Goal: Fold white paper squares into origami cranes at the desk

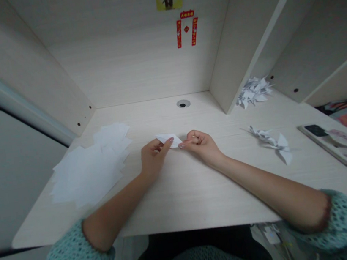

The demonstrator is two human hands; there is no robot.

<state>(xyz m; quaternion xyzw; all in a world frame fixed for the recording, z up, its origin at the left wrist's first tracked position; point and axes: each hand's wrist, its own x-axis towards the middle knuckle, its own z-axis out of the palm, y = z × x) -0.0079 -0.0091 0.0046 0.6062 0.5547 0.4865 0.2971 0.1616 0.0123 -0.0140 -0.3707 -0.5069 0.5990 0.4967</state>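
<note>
A small white folded paper [171, 139], pointed at its ends, is held just above the middle of the desk. My left hand [153, 158] pinches its left part, thumb on top and fingers behind. At its right tip, my right hand [203, 145] grips it between thumb and curled fingers. To the left of my hands lies a spread of flat white paper sheets [91, 170], overlapping one another. Over on the right, a few folded paper pieces [271, 140] sit in a short row; their exact shape is hard to make out.
A heap of folded white paper [254, 91] rests behind the upright divider [246, 52]. A phone in a patterned case [344, 148] lies at the right. A cable hole [183, 103] is set near the back panel, and the desk's front edge runs close to my body.
</note>
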